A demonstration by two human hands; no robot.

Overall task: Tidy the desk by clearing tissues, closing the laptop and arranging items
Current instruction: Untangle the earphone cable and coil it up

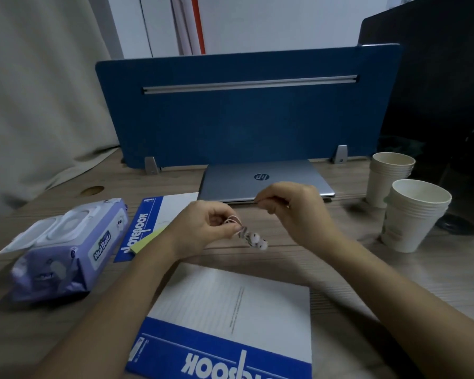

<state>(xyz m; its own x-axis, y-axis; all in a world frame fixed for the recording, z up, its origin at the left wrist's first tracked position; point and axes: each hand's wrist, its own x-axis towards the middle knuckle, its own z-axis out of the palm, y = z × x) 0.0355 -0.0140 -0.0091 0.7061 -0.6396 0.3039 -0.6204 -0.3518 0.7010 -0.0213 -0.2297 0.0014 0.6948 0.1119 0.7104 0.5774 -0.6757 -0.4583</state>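
Two hands working above the desk [298, 250]: our left hand [203, 228] is pinching the coiled earphones [253, 237], buds dangling right; our right hand [293, 203] is pinching the cord's free end, pulling it up-right, laptop [263, 179] already closed.

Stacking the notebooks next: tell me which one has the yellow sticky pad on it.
The far notebook, beside the wipes pack, carries the yellow pad; the near notebook doesn't.

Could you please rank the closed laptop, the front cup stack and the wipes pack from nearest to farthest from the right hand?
From the right hand:
1. Closed laptop, just behind it.
2. Front cup stack, to its right.
3. Wipes pack, far left.
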